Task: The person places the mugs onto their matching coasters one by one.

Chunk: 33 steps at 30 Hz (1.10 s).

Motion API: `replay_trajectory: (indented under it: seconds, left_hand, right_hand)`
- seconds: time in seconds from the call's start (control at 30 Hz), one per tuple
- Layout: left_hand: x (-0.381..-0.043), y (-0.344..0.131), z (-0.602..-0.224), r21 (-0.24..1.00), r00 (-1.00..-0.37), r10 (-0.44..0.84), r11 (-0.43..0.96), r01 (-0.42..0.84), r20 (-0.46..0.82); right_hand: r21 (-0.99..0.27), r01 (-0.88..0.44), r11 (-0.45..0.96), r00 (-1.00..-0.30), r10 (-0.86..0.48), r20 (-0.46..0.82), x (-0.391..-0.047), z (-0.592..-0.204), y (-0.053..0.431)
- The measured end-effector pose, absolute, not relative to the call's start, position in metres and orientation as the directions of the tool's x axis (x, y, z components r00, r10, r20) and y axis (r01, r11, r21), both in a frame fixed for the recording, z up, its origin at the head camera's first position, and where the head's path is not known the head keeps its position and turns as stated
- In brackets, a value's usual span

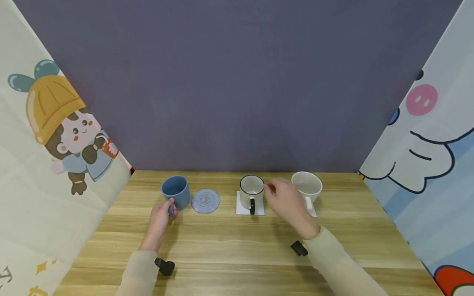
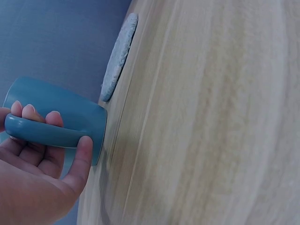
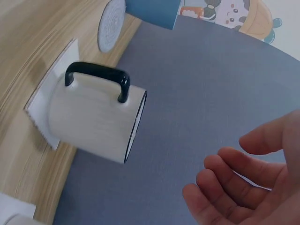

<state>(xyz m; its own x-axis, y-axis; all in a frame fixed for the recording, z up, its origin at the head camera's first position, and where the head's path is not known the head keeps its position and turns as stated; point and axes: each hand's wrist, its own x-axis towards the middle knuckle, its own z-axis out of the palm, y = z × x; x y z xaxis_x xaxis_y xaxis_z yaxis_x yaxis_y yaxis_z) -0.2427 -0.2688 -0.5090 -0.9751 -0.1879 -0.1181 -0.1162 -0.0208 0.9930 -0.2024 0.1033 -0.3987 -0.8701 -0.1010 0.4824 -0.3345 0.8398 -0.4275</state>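
Note:
My left hand grips the handle of a blue mug, its fingers passing through the loop in the left wrist view. The mug is upright, its base at the wooden tabletop, left of a round woven grey-blue coaster. My right hand has loosely bent fingers with nothing between them. It hovers between two mugs, apart from the nearer one in the right wrist view. That one is a white mug with a black rim and black handle, standing on a square white coaster.
A wider plain white mug stands at the right on another white coaster, partly behind my right hand. A grey-purple panel rises along the table's back edge. Printed cloths hang at both sides.

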Motion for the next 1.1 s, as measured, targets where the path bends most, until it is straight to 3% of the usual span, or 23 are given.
replay_trajectory:
  seconds: [1.1]
  left_hand:
    - [-0.245,-0.269,-0.509,0.994,-0.976,-0.185,-0.026,-0.109,-0.112]
  right_hand:
    - [-0.629,-0.388,0.674,-0.902,-0.137,0.41,-0.222,-0.42,0.045]
